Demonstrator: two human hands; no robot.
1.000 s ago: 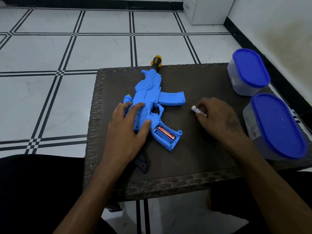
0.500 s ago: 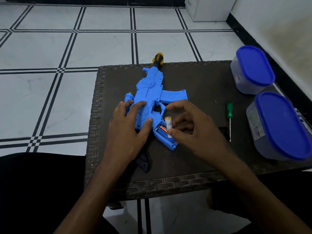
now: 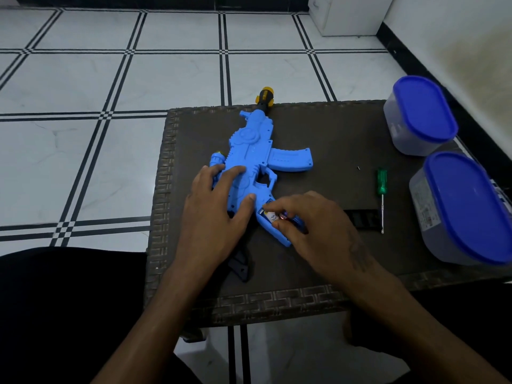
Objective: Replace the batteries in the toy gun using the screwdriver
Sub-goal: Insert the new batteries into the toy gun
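Two ways to botch this: right hand point(image 3: 310, 223) pinching white battery point(image 3: 270, 216) into toy gun point(image 3: 250, 151) grip crooked, or flat left hand point(image 3: 219, 209) slipping.

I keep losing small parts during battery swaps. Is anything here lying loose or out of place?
Yes: a tiny dark screw lies loose on the table, apart from the screwdriver. A black cover lies beside the right hand. The toy gun's muzzle overhangs the far edge.
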